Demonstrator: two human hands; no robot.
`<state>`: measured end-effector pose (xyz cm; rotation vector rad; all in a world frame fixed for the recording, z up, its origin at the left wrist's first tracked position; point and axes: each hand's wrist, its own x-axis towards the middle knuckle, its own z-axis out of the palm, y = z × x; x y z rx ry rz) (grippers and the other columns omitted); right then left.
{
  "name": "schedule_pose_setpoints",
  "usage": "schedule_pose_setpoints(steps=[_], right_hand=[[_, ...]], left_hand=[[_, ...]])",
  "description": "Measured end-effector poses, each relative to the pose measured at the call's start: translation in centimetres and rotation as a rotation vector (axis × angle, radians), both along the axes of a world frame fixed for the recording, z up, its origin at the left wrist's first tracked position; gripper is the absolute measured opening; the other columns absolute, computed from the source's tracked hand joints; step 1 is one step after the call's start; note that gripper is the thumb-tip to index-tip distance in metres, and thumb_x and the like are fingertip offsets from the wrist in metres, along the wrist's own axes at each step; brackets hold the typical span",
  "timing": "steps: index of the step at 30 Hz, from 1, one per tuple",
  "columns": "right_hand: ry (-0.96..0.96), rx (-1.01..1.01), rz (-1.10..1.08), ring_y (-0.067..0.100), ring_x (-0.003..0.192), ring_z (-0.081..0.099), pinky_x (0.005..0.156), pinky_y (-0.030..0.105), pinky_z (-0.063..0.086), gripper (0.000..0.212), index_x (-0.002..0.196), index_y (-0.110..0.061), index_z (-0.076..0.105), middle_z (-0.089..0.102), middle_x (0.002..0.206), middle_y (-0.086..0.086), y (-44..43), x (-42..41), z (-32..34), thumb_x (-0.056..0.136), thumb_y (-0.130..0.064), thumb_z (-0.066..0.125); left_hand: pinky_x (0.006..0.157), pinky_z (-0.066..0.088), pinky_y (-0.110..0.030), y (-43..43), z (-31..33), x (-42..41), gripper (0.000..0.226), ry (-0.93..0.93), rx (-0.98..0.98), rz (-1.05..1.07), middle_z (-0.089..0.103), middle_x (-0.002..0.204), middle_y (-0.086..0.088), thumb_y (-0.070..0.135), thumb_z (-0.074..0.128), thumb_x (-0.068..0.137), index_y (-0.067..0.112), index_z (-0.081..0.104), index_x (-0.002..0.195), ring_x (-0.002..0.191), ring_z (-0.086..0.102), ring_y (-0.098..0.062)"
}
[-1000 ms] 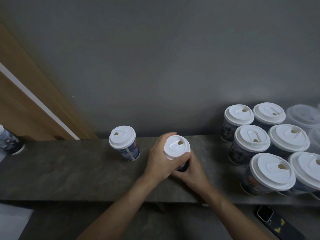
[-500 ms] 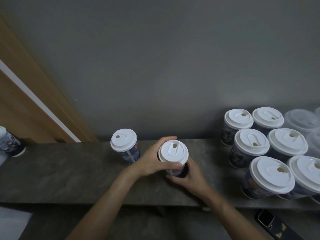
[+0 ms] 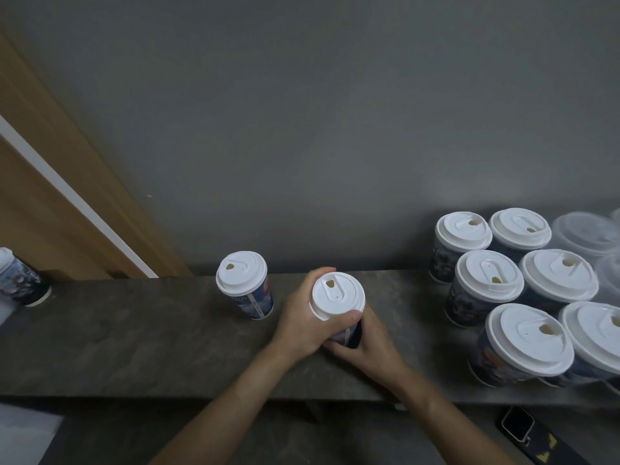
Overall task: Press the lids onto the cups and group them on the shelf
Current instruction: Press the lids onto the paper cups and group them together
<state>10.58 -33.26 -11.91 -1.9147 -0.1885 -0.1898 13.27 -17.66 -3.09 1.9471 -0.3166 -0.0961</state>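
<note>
Now your left hand [image 3: 299, 325] and right hand [image 3: 370, 347] wrap the upright white-lidded dark paper cup [image 3: 337, 298], and the lidded cup group [image 3: 488, 285] stands at the frame's right.

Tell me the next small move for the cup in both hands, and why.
Probably slide the held cup right, toward the lidded group. Its lid looks level and seated. The left hand grips round the lid, the right hand holds the base, and the group stands apart at the right end of the shelf.
</note>
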Motion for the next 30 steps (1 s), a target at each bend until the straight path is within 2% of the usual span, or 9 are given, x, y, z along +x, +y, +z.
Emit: schedule_pose_setpoints(steps=[3,5,8,13,18,21,24,27,30], right_hand=[[0.004,0.005,-0.039,0.001,0.130,0.055,0.104,0.023,0.049,0.086,0.143,-0.033,0.047,0.056,0.138,-0.019,0.2,-0.1,0.3,0.072,-0.052,0.091],[-0.001,0.004,-0.064,0.001,0.126,0.058,0.103,0.027,0.051,0.078,0.138,-0.036,0.050,0.060,0.135,-0.017,0.0,-0.1,0.2,0.073,-0.044,0.093],[-0.011,-0.014,-0.060,0.001,0.125,0.059,0.103,0.034,0.052,0.072,0.134,-0.037,0.053,0.062,0.133,-0.014,-0.3,0.1,-0.1,0.074,-0.034,0.093],[-0.012,0.001,-0.078,0.004,0.130,0.057,0.105,0.032,0.050,0.086,0.142,-0.033,0.048,0.058,0.138,-0.017,0.1,0.1,0.0,0.071,-0.048,0.094],[-0.024,0.021,-0.098,0.003,0.129,0.057,0.105,0.035,0.052,0.084,0.143,-0.031,0.049,0.059,0.139,-0.016,-0.1,0.1,0.1,0.073,-0.038,0.094],[-0.027,0.025,-0.071,0.002,0.132,0.055,0.108,0.029,0.049,0.085,0.146,-0.033,0.046,0.057,0.141,-0.016,0.0,0.1,0.1,0.075,-0.039,0.092],[-0.022,0.045,-0.085,0.002,0.135,0.052,0.109,0.020,0.044,0.091,0.148,-0.029,0.045,0.054,0.143,-0.011,0.1,0.2,0.0,0.073,-0.044,0.093],[-0.019,0.055,-0.092,0.004,0.137,0.051,0.112,0.025,0.043,0.090,0.149,-0.025,0.045,0.054,0.146,-0.008,0.0,0.4,-0.4,0.074,-0.040,0.093],[-0.024,0.046,-0.072,0.007,0.137,0.052,0.113,0.035,0.045,0.089,0.149,-0.023,0.045,0.055,0.147,-0.007,-0.1,0.7,-0.8,0.075,-0.037,0.093]], left_hand=[[0.092,0.050,-0.021,-0.9,-0.8,-1.0,0.078,-0.037,-0.031,0.139,0.068,0.116,0.022,0.056,0.084,0.060,0.034,0.055,0.129,0.112,0.064,-0.001],[0.093,0.048,-0.018,0.0,-0.3,0.2,0.080,0.028,-0.027,0.010,0.067,0.119,0.022,0.052,0.087,0.061,0.032,0.053,0.130,0.114,0.062,0.000],[0.099,0.049,-0.024,1.5,0.7,2.0,0.084,0.104,0.064,-0.183,0.066,0.125,0.017,0.049,0.089,0.062,0.033,0.051,0.135,0.119,0.061,-0.001],[0.099,0.052,-0.031,0.0,-0.2,0.0,0.074,-0.005,0.035,0.013,0.067,0.121,0.021,0.052,0.086,0.064,0.034,0.056,0.129,0.116,0.062,-0.002],[0.103,0.049,-0.028,-0.2,0.1,0.7,0.087,0.054,0.002,-0.068,0.065,0.125,0.021,0.053,0.087,0.062,0.032,0.050,0.138,0.121,0.060,-0.001],[0.101,0.051,-0.031,-0.7,0.0,0.2,0.080,-0.003,-0.014,-0.009,0.068,0.122,0.018,0.051,0.086,0.063,0.032,0.055,0.134,0.117,0.063,-0.004],[0.102,0.048,-0.024,-0.9,-0.1,0.4,0.088,0.027,-0.001,-0.053,0.065,0.127,0.017,0.055,0.086,0.061,0.034,0.049,0.138,0.120,0.060,0.000],[0.104,0.043,-0.017,-0.6,0.1,1.1,0.095,0.023,0.047,-0.127,0.059,0.134,0.017,0.060,0.083,0.062,0.033,0.044,0.144,0.125,0.055,0.002],[0.101,0.043,-0.016,-1.0,-0.7,0.4,0.082,0.002,-0.009,-0.069,0.064,0.128,0.018,0.046,0.087,0.071,0.031,0.048,0.141,0.121,0.058,0.002]])
